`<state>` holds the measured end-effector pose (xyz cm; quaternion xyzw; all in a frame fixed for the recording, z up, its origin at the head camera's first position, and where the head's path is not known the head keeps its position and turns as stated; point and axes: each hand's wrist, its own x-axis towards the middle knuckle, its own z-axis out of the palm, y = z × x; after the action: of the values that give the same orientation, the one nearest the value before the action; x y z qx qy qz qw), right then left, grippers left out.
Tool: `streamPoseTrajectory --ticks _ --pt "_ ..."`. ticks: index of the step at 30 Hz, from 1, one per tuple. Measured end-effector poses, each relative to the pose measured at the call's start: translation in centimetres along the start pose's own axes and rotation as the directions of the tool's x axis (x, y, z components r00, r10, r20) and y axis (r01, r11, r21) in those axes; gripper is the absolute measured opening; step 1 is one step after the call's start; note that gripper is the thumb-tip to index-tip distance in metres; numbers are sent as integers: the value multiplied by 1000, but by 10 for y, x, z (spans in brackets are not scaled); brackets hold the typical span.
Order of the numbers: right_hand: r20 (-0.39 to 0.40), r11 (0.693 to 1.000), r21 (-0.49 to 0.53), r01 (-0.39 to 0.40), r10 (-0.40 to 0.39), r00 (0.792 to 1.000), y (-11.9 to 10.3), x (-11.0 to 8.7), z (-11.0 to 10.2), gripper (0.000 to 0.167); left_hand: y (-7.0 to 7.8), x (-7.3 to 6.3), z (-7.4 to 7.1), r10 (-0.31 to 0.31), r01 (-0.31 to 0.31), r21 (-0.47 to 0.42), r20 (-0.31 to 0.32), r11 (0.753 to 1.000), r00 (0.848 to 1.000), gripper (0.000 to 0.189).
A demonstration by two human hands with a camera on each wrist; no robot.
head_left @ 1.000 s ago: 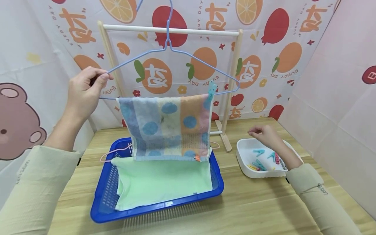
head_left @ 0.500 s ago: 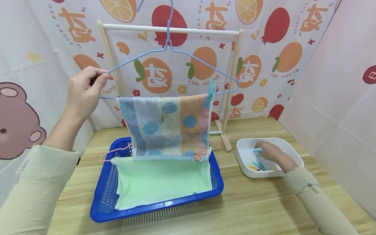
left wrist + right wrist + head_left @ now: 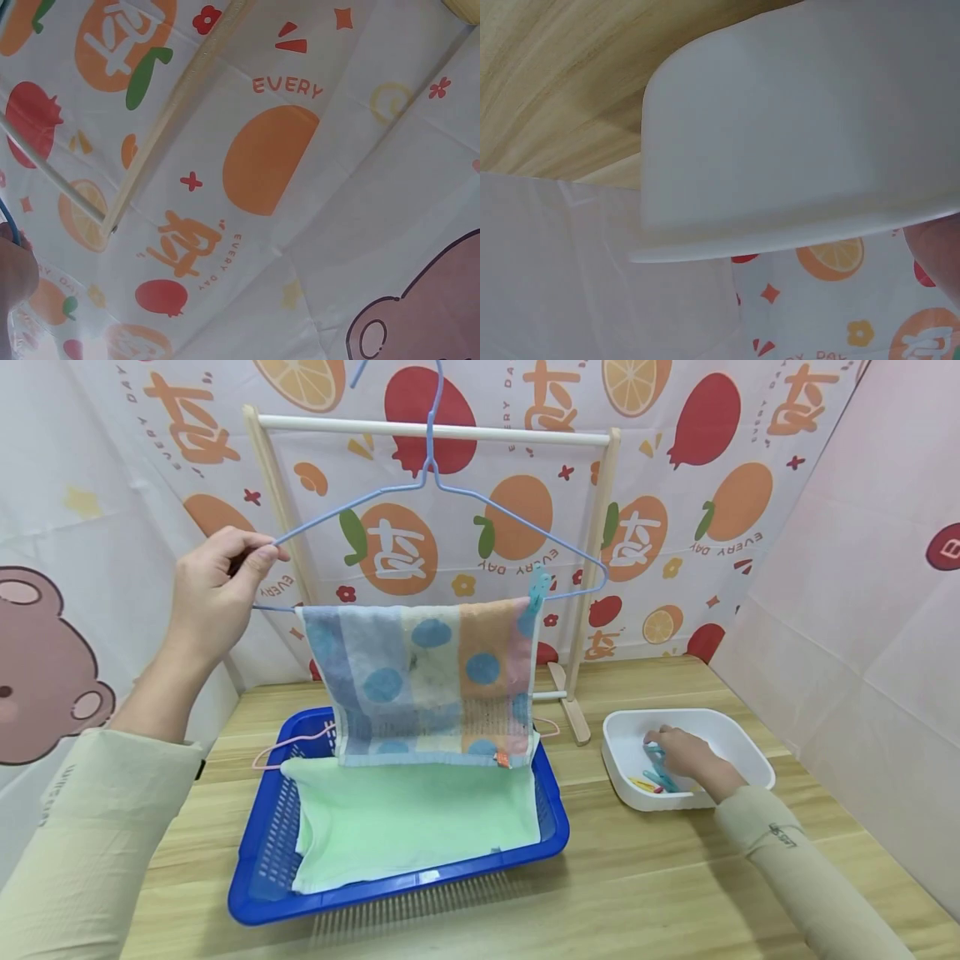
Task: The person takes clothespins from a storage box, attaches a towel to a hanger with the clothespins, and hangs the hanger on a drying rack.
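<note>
My left hand (image 3: 217, 589) pinches the left arm of a blue wire hanger (image 3: 510, 514), holding it up before me; the hand (image 3: 16, 270) just enters the left wrist view. Over the hanger's lower bar hangs a striped, blue-dotted towel (image 3: 435, 685). A teal clothespin (image 3: 538, 589) clips its right corner; the left corner has none. My right hand (image 3: 686, 756) reaches into a white plastic box (image 3: 753, 764), fingers curled down to pinch another teal clothespin (image 3: 654, 748). More clothespins (image 3: 662, 781) lie beneath, partly hidden by the hand. The right wrist view shows mostly the box's outer wall (image 3: 795, 127).
Below the towel stands a blue basket (image 3: 258, 860) with a light green cloth (image 3: 420, 818) and a pink hanger (image 3: 292, 742). Behind is a wooden rack with a white top rail (image 3: 510, 435). Printed curtains enclose the wooden table (image 3: 622, 877).
My right hand has come down from above the white box into it, onto the clothespins. A teal clothespin there has shifted at the fingertips. My left hand keeps the hanger nearly still.
</note>
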<state>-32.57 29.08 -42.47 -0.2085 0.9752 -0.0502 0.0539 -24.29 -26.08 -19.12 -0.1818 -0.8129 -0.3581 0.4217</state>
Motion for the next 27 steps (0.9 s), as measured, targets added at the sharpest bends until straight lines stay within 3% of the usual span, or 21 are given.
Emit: streamPoseTrajectory --ticks 12,17,22,27 --pt "-4 995 -97 35 -35 999 2 4 3 27 0 1 0 10 -10 0 5 1000 1000 24" --pt "-46 998 -49 36 -38 998 2 6 3 25 1 1 0 2 -2 3 8 1000 1000 22" --pt "-163 1000 -3 30 -30 986 1 9 -3 29 1 0 0 -4 4 6 12 1000 1000 22" --pt "-318 999 25 47 -36 948 -7 9 -21 31 1 1 0 -9 9 6 12 1000 1000 24"
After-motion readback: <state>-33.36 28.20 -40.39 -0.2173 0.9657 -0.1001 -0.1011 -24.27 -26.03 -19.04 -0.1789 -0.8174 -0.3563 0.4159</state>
